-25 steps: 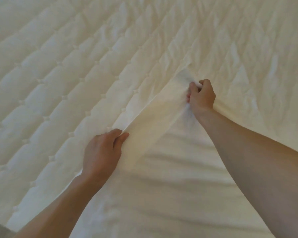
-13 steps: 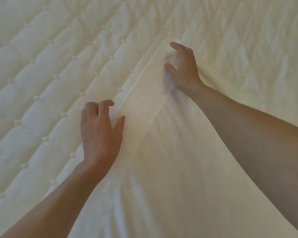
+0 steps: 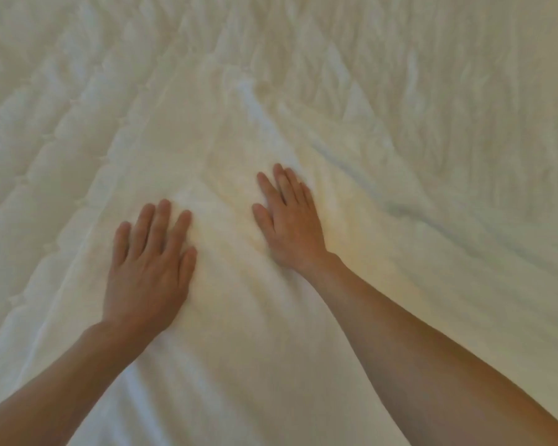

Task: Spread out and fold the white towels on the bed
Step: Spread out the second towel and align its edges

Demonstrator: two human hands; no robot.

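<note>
both hands flat on towel (image 3: 239, 333), left hand (image 3: 149, 268) & right hand (image 3: 290, 226).

The bed (image 3: 45, 130) shows a quilted cream surface, its diamonds clearest from 9 to 11 o'clock. One white towel (image 3: 239, 333) lies on it, creased, spreading from centre to 5 o'clock.

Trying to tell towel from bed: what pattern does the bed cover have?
The bed cover is off-white with quilted diamonds, clearest in the head view.

Both hands, left (image 3: 149, 268) and right (image 3: 290, 226), press flat on the white towel (image 3: 239, 333).
</note>
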